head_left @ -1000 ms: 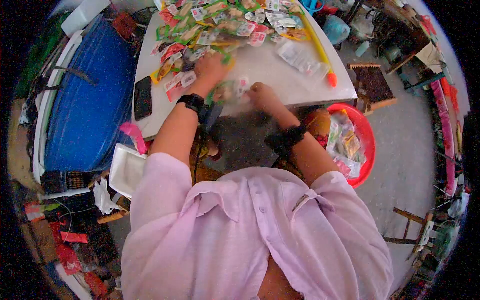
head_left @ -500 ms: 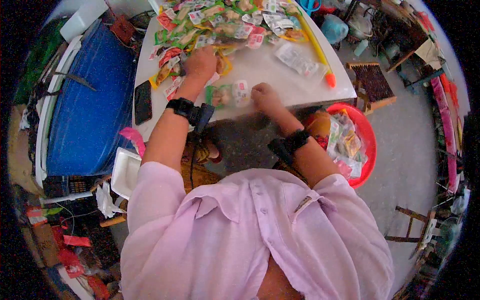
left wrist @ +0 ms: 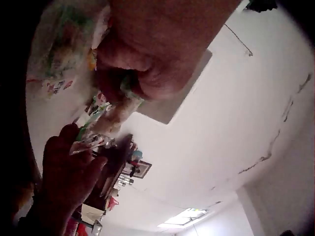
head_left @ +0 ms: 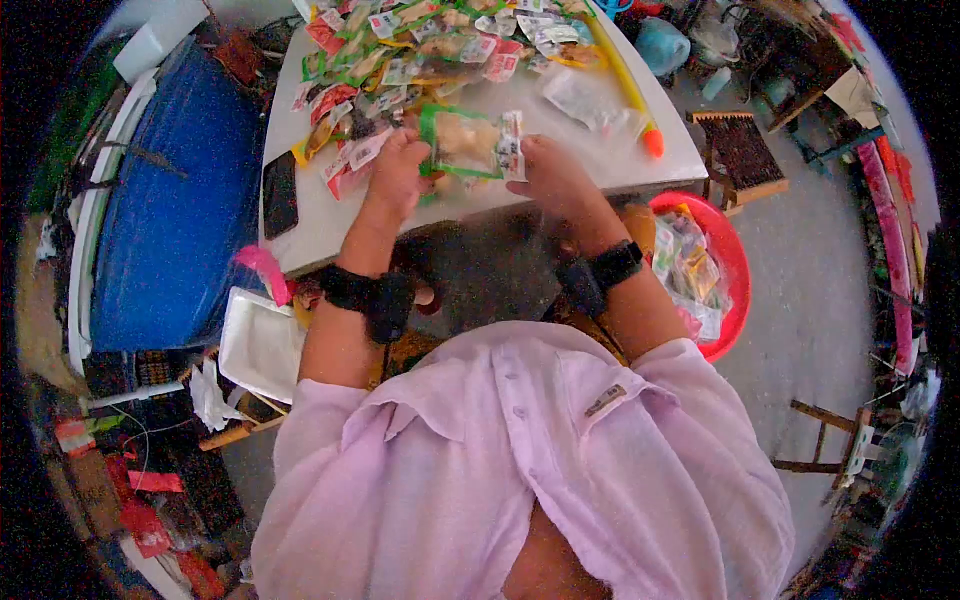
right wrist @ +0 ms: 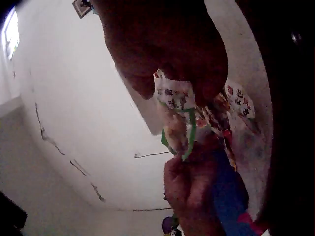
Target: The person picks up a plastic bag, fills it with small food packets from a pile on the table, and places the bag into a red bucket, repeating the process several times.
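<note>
A clear food packet [head_left: 467, 142] with green edges, pale contents and a printed white end is stretched between both hands over the near part of the table. My left hand [head_left: 402, 178] pinches its green left end, while my right hand [head_left: 552, 175] grips the printed right end. In the left wrist view the packet [left wrist: 113, 115] spans the gap between the two hands. The right wrist view has the packet's printed end [right wrist: 174, 93] at my right fingers. Beyond the hands, a pile of similar packets [head_left: 430, 45] covers the far part of the white table [head_left: 590, 150].
A yellow stick with an orange tip [head_left: 625, 75] lies along the table's right side, near some clear plastic packaging [head_left: 580, 98]. A phone [head_left: 280, 193] lies at the left edge. A red basin [head_left: 738, 290] with packets stands right, a white foam box [head_left: 262, 340] left.
My left hand has come back from the pile's edge toward my right hand. Earlier a packet lay on the table between them; now both hands hold a green-edged packet up.
</note>
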Tool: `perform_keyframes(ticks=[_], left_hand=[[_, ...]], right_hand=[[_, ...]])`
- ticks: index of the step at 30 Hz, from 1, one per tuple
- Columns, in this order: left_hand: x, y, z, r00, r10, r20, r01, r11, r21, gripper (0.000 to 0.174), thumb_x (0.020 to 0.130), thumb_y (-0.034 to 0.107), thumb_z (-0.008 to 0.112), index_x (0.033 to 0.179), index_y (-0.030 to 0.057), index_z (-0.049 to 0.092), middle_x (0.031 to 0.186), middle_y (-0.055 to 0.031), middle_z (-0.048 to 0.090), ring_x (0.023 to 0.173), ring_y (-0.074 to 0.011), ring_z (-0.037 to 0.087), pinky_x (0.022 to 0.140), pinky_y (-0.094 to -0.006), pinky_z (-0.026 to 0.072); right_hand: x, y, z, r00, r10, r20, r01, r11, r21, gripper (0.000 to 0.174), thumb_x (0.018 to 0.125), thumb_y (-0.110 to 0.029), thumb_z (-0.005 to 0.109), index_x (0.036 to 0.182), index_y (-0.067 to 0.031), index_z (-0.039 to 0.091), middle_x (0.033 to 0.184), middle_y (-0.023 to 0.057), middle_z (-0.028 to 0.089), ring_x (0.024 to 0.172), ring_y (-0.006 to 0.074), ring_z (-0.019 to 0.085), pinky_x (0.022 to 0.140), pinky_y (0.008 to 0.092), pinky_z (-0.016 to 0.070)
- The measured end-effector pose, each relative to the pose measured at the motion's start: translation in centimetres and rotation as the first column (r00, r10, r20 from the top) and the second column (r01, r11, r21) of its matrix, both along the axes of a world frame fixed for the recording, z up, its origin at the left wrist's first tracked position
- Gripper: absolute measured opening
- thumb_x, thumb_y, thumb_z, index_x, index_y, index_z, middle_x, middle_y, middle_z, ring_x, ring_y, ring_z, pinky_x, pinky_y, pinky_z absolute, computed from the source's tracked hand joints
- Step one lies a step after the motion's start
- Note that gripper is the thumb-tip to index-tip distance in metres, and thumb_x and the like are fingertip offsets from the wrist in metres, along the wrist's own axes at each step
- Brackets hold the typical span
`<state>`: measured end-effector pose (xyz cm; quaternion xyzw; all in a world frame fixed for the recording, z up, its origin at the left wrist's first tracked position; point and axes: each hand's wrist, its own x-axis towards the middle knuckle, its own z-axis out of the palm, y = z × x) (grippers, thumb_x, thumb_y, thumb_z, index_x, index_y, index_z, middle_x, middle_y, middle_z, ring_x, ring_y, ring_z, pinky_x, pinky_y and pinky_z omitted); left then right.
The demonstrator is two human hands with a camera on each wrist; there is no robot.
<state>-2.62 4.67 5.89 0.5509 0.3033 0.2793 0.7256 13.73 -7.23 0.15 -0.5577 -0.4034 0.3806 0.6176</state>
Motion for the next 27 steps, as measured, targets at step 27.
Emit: perform_keyframes(ticks=[27], left_hand=[[-0.8, -4.2, -7.5, 0.904, 0.355, -0.239, 0.093, 0.383, 0.919, 0.026, 0.063, 0.010, 0.054, 0.087, 0.0051, 0.044, 0.091, -0.0152, 0.047, 0.087, -0.0302, 0.045, 0.072, -0.0368, 0.0383]], right_hand=[[-1.8, -7.0, -1.7, 0.998, -0.044, 0.038, 0.039, 0.992, 0.122, 0.027, 0.074, -0.009, 0.045, 0.101, -0.0074, 0.041, 0.095, 0.0027, 0.048, 0.086, 0.0160, 0.047, 0.067, 0.0312, 0.0425]])
